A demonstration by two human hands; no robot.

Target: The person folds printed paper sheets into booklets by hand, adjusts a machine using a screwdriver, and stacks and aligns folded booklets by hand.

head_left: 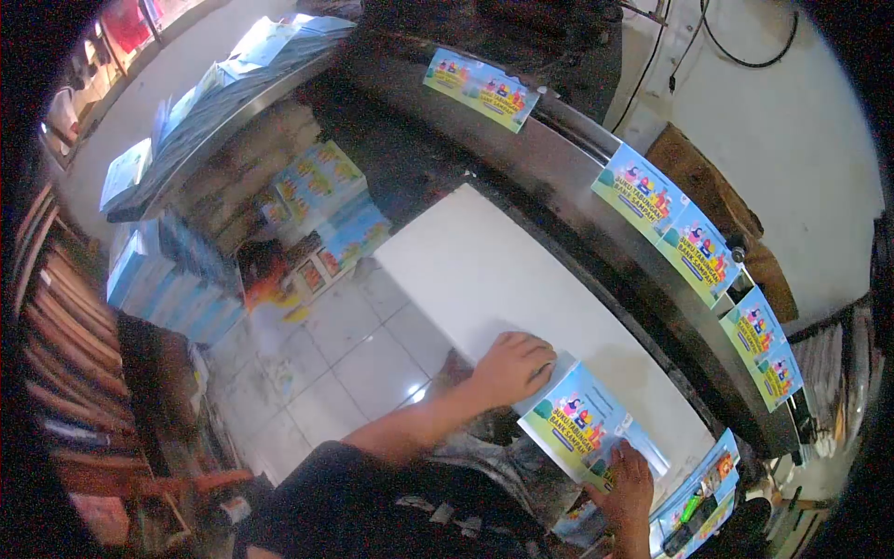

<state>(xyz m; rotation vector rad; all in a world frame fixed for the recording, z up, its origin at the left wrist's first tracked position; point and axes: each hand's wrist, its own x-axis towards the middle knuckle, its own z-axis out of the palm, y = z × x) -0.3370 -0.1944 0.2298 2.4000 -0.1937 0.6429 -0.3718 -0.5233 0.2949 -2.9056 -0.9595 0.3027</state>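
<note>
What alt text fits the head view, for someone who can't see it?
A person's right hand rests on a blue-and-yellow cover printed "Buku Tabungan Bank Sampah" at a white table, left hand near its opposite end. More such covers line a dark ledge beyond; blue stacks stand at left.

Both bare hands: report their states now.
Left hand: curled beside the blue-yellow rectangular paper booklet; grip unclear.
Right hand: on the booklet's edge; grip unclear.

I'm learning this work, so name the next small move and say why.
Probably smooth the printed cover gently with the right hand: its fingers lie over one end, while the left hand is at the opposite end, seemingly placed to steady it over the white board.
</note>
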